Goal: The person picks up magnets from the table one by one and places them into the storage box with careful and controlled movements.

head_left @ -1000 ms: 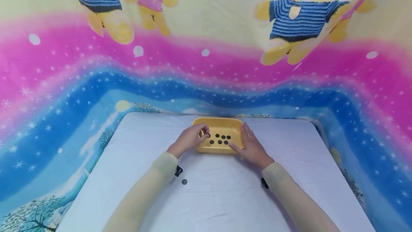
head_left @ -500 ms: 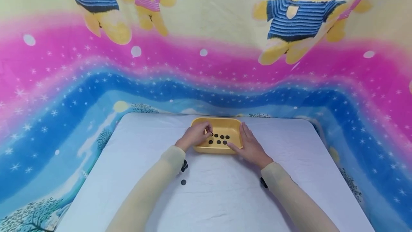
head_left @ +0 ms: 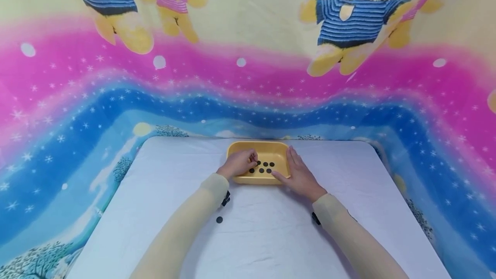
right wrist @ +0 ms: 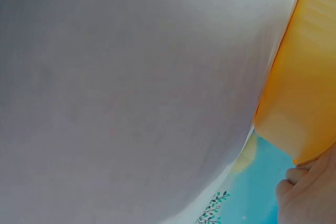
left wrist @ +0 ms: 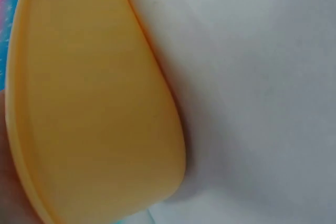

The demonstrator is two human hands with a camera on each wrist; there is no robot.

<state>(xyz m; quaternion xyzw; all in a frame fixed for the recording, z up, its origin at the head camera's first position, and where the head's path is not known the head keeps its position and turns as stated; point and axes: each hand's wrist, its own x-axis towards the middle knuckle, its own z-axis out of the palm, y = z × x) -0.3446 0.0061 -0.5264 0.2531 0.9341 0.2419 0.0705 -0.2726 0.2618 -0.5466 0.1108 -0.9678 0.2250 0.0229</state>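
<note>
A yellow rectangular tray (head_left: 261, 181) stands near the far edge of the white table. Several small black discs (head_left: 269, 171) lie on its floor in two loose rows. My left hand (head_left: 241, 162) reaches over the tray's left side; its curled fingertips pinch a black disc, now mostly hidden by them, beside the upper row. Against the tray's right side rests my right hand (head_left: 304, 179), its fingers straight along the outside and the thumb over the front right corner. The left wrist view shows mainly the tray's outer wall (left wrist: 100, 98). In the right wrist view, knuckles touch the tray (right wrist: 307, 77).
One more black disc (head_left: 219, 219) lies on the white tablecloth (head_left: 263, 236), close to my left forearm. Behind the table hangs a printed curtain (head_left: 232, 94) with bears and snowflakes, close to the tray's back.
My left hand has moved right, further into the tray, bringing the pinched disc toward the upper row. The right hand stays at the tray's right side. The head view has shifted slightly.
</note>
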